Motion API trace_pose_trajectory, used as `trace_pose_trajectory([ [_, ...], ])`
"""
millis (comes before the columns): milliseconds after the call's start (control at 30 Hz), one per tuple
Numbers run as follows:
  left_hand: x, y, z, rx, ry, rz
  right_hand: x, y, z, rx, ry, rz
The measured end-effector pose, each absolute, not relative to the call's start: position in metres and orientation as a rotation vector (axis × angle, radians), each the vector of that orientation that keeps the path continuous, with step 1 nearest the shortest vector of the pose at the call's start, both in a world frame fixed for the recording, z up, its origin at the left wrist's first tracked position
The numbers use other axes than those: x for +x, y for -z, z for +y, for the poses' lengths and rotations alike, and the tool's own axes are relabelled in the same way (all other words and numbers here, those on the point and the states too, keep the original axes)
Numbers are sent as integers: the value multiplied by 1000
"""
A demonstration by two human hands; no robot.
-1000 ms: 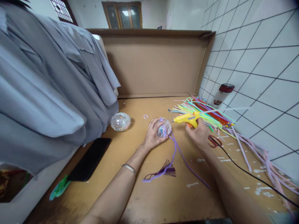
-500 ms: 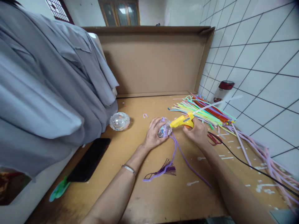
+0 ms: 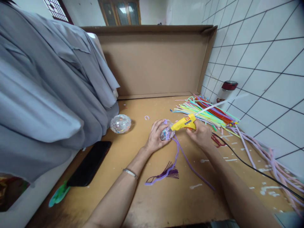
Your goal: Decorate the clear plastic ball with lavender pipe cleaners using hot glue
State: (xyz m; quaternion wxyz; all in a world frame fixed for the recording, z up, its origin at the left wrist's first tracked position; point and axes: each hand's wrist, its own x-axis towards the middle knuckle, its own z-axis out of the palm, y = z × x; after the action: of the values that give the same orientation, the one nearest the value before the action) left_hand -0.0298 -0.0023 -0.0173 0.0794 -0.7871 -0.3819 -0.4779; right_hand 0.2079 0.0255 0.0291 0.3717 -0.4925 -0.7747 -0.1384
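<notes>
My left hand [image 3: 156, 135] is closed around a clear faceted ball [image 3: 169, 135] with purple strips on it, holding it against the table. In my right hand [image 3: 200, 134] is a yellow glue gun [image 3: 184, 123], its nozzle at the ball's upper right side; a long whitish glue stick [image 3: 220, 103] juts from its back. Two purple pipe cleaners [image 3: 193, 169] trail from the ball toward me. A dark purple tassel [image 3: 169, 171] lies beneath one of them. Left of my hands sits a second clear ball [image 3: 120, 123]. Behind them lies a small pale curved piece [image 3: 147, 117].
Many coloured pipe cleaners [image 3: 206, 109] lie at the back right, near a red-lidded jar [image 3: 226, 91] and the tiled wall. Red-handled scissors [image 3: 218, 140] rest under the black cord [image 3: 249, 167]. A phone [image 3: 89, 163] lies left; grey cloth [image 3: 59, 82] hangs there. Cardboard [image 3: 154, 63] stands behind.
The glue gun's nozzle has shifted very slightly left on the ball. My left hand keeps its hold, and the whole view has moved a little.
</notes>
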Motion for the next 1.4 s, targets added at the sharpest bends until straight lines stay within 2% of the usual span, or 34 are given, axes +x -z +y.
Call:
trace_pose_trajectory([
  [1400, -29, 14, -3, -2344, 1451, -1078, 211, -36, 25, -988, 370, -1948],
])
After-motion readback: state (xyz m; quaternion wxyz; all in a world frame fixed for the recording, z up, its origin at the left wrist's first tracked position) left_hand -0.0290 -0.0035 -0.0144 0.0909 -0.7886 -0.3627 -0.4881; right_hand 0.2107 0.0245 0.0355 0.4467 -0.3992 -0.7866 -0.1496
